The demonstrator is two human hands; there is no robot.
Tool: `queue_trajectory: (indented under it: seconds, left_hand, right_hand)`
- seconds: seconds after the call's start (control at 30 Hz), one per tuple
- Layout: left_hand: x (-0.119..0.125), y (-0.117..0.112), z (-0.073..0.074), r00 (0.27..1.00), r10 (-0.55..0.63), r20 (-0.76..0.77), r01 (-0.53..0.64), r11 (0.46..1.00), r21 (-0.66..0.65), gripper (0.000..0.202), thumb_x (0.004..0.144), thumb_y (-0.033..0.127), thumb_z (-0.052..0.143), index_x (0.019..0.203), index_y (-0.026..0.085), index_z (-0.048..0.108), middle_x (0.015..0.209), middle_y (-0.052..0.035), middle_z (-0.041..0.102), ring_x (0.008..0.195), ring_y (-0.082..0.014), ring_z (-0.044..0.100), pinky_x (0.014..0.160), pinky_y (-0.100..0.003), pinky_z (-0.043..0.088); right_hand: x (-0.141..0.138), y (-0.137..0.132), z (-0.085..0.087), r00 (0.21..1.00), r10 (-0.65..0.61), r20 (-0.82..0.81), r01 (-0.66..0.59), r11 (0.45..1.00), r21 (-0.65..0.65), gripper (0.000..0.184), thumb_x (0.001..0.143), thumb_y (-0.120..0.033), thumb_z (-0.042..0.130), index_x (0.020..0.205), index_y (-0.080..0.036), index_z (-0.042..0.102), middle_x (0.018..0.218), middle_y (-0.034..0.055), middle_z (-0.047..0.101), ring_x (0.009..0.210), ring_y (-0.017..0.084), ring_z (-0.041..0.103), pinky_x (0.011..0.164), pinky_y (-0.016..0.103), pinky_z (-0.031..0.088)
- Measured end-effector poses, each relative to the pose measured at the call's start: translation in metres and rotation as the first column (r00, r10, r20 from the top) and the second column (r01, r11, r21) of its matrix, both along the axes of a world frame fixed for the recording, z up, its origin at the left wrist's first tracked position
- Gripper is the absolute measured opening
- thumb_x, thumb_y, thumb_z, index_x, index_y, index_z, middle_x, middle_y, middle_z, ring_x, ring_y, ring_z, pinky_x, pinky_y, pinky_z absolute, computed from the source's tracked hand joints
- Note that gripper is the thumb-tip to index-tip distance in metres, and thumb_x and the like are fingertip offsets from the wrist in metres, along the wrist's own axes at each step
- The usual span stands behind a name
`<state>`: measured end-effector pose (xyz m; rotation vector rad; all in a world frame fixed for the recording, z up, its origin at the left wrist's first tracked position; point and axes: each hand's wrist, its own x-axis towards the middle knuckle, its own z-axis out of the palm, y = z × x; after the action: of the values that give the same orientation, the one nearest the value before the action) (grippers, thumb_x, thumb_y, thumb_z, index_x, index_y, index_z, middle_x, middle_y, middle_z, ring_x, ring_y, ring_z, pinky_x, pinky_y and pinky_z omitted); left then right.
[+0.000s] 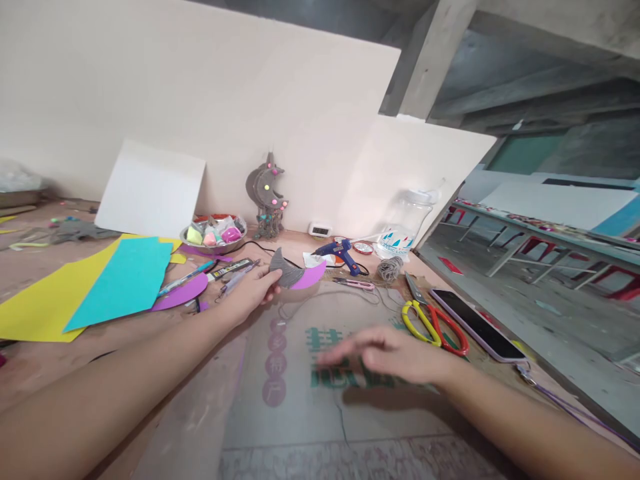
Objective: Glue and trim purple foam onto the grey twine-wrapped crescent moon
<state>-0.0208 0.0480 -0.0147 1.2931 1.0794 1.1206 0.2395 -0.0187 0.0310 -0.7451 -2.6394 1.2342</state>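
My left hand pinches a crescent-shaped cutout, grey on its left part and purple on its right tip, just above the table. My right hand hovers flat over a printed cardboard sheet, fingers stretched out to the left and blurred by motion, holding nothing. Scissors with one yellow and one red handle lie just right of that hand. A blue glue gun rests behind the cutout.
Yellow, teal and purple sheets lie at left with pens. A bowl of coloured bits, a grey moon ornament, twine, a plastic jar and a phone stand around. The table edge runs along the right.
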Motion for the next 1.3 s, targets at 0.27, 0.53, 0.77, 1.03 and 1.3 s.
queue_trajectory:
  seconds: [0.27,0.53,0.77,1.03,1.3]
  left_hand:
    - [0.002,-0.001,-0.002,0.998,-0.046,-0.051,0.047,0.999,0.018,0.027,0.077,0.043,0.054,0.07,0.017,0.048,0.056,0.0041,0.051,0.042,-0.005,0.038,0.039,-0.016,0.024]
    - [0.0,-0.003,0.0,0.997,-0.041,-0.066,0.041,0.999,0.003,0.028,0.075,0.044,0.056,0.069,0.017,0.05,0.056,0.0031,0.053,0.043,-0.0059,0.04,0.04,-0.017,0.026]
    - [0.002,-0.001,0.001,0.992,-0.028,-0.119,0.029,1.0,0.009,0.026,0.074,0.042,0.056,0.068,0.018,0.05,0.054,0.0034,0.052,0.041,-0.0062,0.039,0.038,-0.018,0.025]
    - [0.006,-0.012,0.006,0.981,-0.052,-0.188,0.078,0.987,0.138,0.023,0.08,0.037,0.048,0.066,0.019,0.049,0.051,0.004,0.049,0.043,-0.0082,0.041,0.041,-0.02,0.027]
    - [0.01,-0.013,0.007,0.954,-0.157,-0.257,0.182,0.98,0.076,0.024,0.081,0.038,0.045,0.069,0.017,0.048,0.054,0.0043,0.048,0.043,-0.0071,0.039,0.04,-0.018,0.026]
  right_hand:
    - [0.006,0.012,-0.017,0.963,-0.219,0.159,0.152,0.923,0.354,0.069,0.084,-0.053,0.046,0.141,-0.017,0.028,0.149,0.0116,0.018,0.138,0.024,0.013,0.112,0.046,0.012]
    - [0.002,0.001,0.003,0.984,-0.147,-0.103,0.141,0.988,-0.066,0.06,0.09,-0.056,0.028,0.128,-0.015,0.049,0.129,0.0144,0.052,0.12,0.02,0.049,0.101,0.04,0.037]
    - [-0.02,-0.026,0.005,0.976,0.217,0.026,-0.218,0.975,0.034,0.043,0.09,-0.04,0.042,0.128,-0.021,0.05,0.137,0.0074,0.045,0.134,0.018,0.029,0.112,0.04,0.016]
    - [-0.006,-0.012,0.015,0.916,-0.395,-0.068,0.387,0.916,-0.109,0.041,0.087,-0.046,0.045,0.067,-0.013,0.057,0.058,-0.0006,0.057,0.054,0.009,0.054,0.055,0.021,0.042]
    - [0.033,0.06,0.003,0.653,-0.695,-0.301,0.753,0.639,0.158,0.029,0.08,-0.043,0.055,0.094,-0.018,0.057,0.092,0.0053,0.064,0.082,0.016,0.06,0.075,0.029,0.048]
